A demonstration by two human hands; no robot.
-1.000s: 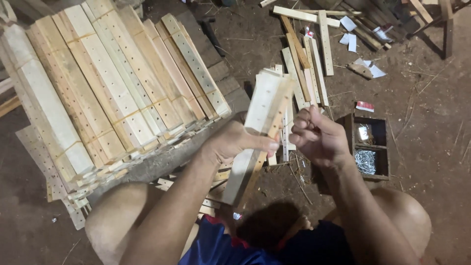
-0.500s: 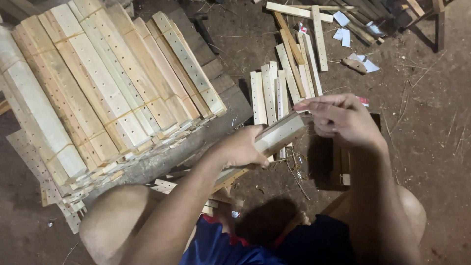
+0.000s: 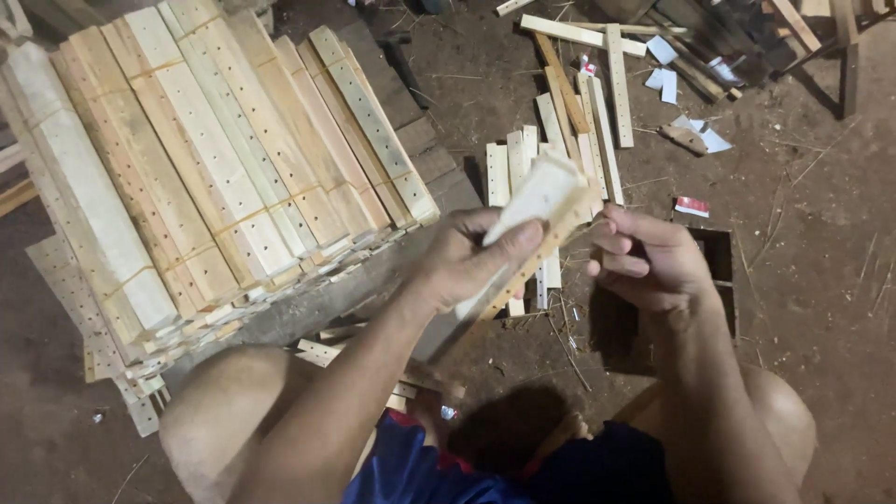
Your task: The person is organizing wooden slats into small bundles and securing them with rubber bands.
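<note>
Where the dirt floor fills the view, a large stack of drilled wooden slats occupies the left half, bound in bundles and lying at a slant. Loose slats lie scattered on the floor beyond the hands, with paper scraps near them at upper right. A small dark wooden box sits on the floor just behind the right hand. The left hand is closed around a pale wooden slat, held raised and tilted above the knees. The right hand is loosely curled, fingertips touching the slat's edge; whether it grips anything cannot be determined.
</note>
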